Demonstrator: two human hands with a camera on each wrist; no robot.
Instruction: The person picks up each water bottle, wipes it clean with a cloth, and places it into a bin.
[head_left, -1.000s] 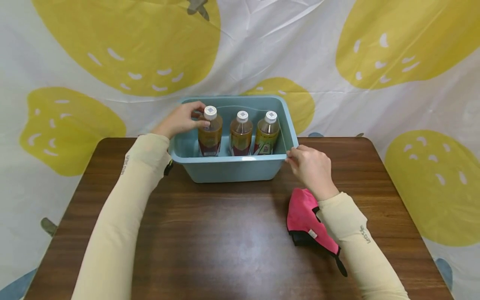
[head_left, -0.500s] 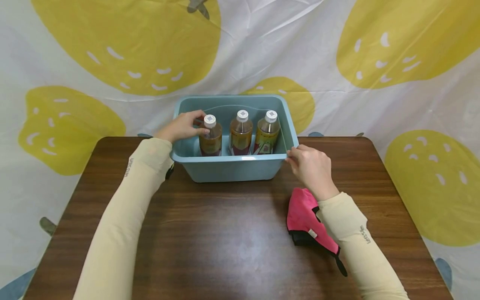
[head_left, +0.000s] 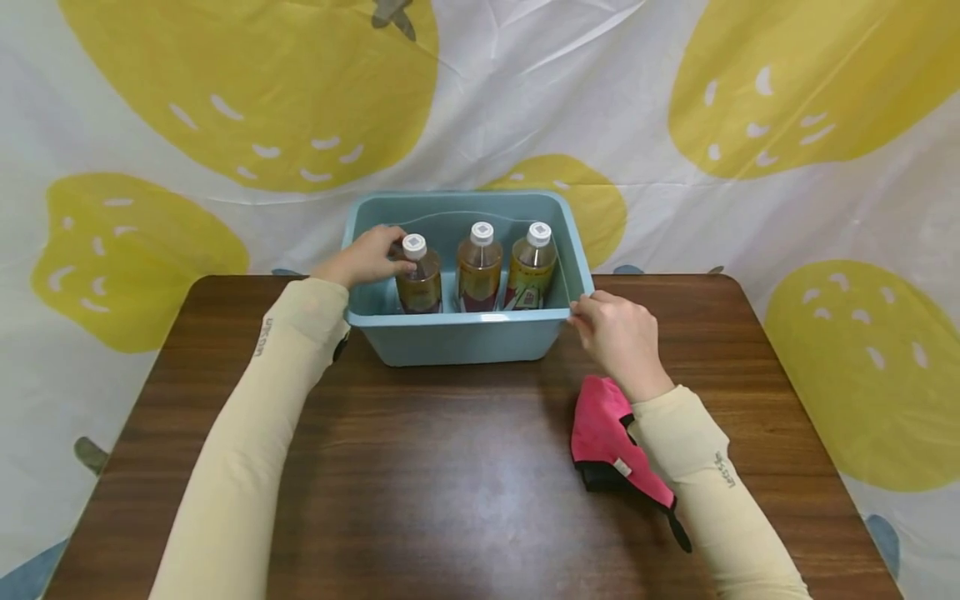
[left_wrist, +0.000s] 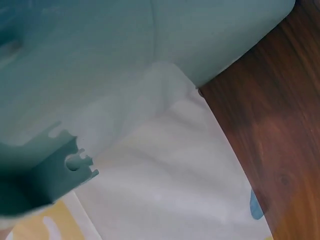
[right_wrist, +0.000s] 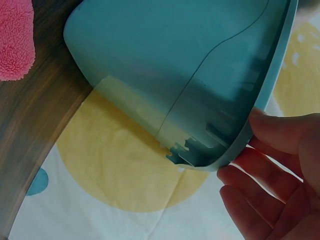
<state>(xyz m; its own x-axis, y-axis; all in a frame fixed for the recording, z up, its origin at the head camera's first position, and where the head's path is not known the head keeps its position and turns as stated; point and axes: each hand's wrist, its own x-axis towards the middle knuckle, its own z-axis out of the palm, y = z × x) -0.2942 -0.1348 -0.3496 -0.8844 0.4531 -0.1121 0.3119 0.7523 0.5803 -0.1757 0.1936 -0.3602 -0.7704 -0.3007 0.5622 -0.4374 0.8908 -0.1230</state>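
A light blue plastic tub (head_left: pixel 465 318) stands on the wooden table, with three white-capped drink bottles upright in a row inside. My left hand (head_left: pixel 367 254) holds the leftmost bottle (head_left: pixel 422 283) near its neck, thumb in front and fingers behind. The middle bottle (head_left: pixel 480 271) and the right bottle (head_left: pixel 530 271) stand apart from it, untouched. At the tub's front right corner my right hand (head_left: pixel 618 333) pinches the rim; the right wrist view has its thumb (right_wrist: pixel 280 131) on the rim's edge. Only the tub's outer wall (left_wrist: pixel 100 60) fills the left wrist view, hiding the bottle.
Below my right wrist lies a pink fleecy cloth item (head_left: pixel 611 429) with black trim, partly covered by the forearm. A white curtain (head_left: pixel 525 100) with yellow fruit prints hangs behind the table (head_left: pixel 435 467). The tub sits near the table's far edge.
My left hand has lowered the left bottle deeper into the tub, then shifted slightly left with it. The right hand stays on the rim corner.
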